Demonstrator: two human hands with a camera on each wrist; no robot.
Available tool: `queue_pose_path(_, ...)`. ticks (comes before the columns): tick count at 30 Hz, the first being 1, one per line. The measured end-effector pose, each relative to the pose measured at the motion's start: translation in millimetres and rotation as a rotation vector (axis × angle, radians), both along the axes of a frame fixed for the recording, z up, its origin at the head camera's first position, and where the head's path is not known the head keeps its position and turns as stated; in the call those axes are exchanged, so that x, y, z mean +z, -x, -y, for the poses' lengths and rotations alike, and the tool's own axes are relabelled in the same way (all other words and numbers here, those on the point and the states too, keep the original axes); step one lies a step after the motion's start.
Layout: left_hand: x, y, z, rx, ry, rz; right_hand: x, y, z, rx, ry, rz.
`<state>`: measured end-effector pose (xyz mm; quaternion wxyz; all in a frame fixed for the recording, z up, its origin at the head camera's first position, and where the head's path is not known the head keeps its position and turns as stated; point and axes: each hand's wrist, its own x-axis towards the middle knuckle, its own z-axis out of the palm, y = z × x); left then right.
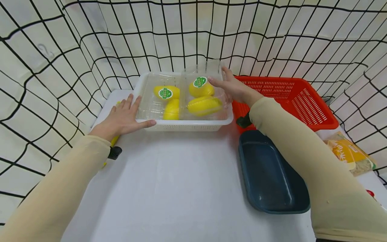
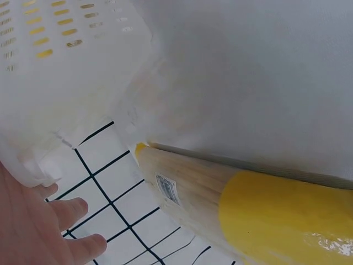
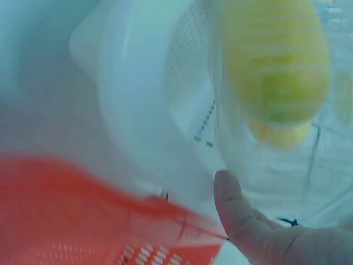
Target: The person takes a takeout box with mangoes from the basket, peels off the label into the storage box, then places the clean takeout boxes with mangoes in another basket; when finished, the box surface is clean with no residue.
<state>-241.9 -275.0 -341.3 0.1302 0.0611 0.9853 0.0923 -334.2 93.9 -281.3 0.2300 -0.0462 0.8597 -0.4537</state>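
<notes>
A white perforated basket (image 1: 184,126) holds two clear plastic boxes of yellow fruit with green stickers. My right hand (image 1: 237,85) grips the right-hand box (image 1: 216,114) at its outer side, thumb over the top. That box sits tilted, its far end raised, with two lemons (image 1: 205,106) inside. In the right wrist view, a finger (image 3: 231,204) lies against the clear wall beside the basket's rim. The left-hand box (image 1: 148,101) lies lower in the basket. My left hand (image 1: 121,117) rests at the basket's left end, fingers spread, thumb along the front rim.
A red perforated basket (image 1: 320,114) stands to the right, behind a dark blue tray (image 1: 269,171). An orange-and-clear packet (image 1: 350,151) lies at the far right. A long package with a yellow label (image 2: 287,215) lies by my left wrist. Black wire mesh (image 1: 196,33) encloses the table.
</notes>
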Motion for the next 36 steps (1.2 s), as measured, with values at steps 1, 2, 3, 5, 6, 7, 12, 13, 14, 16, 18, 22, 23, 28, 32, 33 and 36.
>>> queue_pose_path(1, 0.0, 0.2, -0.6, -0.002, 0.0, 0.0, 0.3, -0.2, 0.2, -0.015, 0.035, 0.019)
queue_pose_path(2, -0.1, 0.3, -1.2, -0.003, 0.0, -0.001, 0.5, -0.3, 0.1, -0.029, 0.069, 0.037)
queue_pose_path(3, -0.1, 0.3, -1.6, -0.004, -0.002, 0.001, 0.8, -0.6, 0.2, -0.041, 0.102, 0.054)
queue_pose_path(5, -0.2, 0.2, -2.1, -0.005, -0.002, 0.001, 1.4, -1.2, 1.0, -0.063, 0.152, 0.079)
queue_pose_path(6, -0.2, 0.1, -2.4, -0.005, -0.002, 0.001, 1.9, -2.1, 1.6, -0.07, 0.172, 0.088)
queue_pose_path(7, -0.1, -0.1, -2.5, -0.004, -0.003, 0.001, 2.8, -3.2, 2.3, -0.074, 0.188, 0.095)
queue_pose_path(12, -0.2, -2.0, -2.4, -0.003, -0.01, -0.002, 5.4, -10.7, 6.7, -0.125, 0.223, 0.106)
queue_pose_path(13, -0.7, -2.2, -2.3, -0.003, -0.013, -0.001, 5.5, -12.2, 7.2, -0.137, 0.22, 0.098)
queue_pose_path(14, -1.2, -2.5, -2.1, -0.004, -0.014, -0.001, 5.3, -13.6, 7.8, -0.153, 0.218, 0.087)
queue_pose_path(16, -2.8, -2.9, -1.5, -0.003, -0.013, -0.001, 5.5, -16.3, 7.7, -0.172, 0.218, 0.069)
queue_pose_path(18, -4.4, -3.1, -0.9, -0.002, -0.012, 0.001, 6.1, -18.8, 6.1, -0.192, 0.233, 0.05)
queue_pose_path(22, -6.5, -3.3, 0.5, 0.0, -0.011, -0.001, 10.2, -25.9, -1.2, -0.223, 0.282, 0.004)
queue_pose_path(23, -6.9, -3.1, 0.7, 0.0, -0.012, 0.0, 11.7, -28.5, -3.8, -0.226, 0.29, -0.011)
queue_pose_path(28, -8.5, -1.7, 1.9, 0.002, -0.009, -0.003, 21.9, -48.4, -17.5, -0.22, 0.346, -0.057)
queue_pose_path(32, -7.8, -0.1, 2.3, -0.004, -0.004, -0.008, 26.6, -73.0, -28.0, -0.188, 0.411, -0.075)
queue_pose_path(33, -6.9, 0.2, 2.0, -0.006, -0.004, -0.009, 26.8, -80.3, -30.8, -0.172, 0.418, -0.082)
queue_pose_path(36, -3.2, 1.6, 0.8, -0.011, 0.001, -0.013, 25.9, -103.5, -36.9, -0.124, 0.435, -0.097)
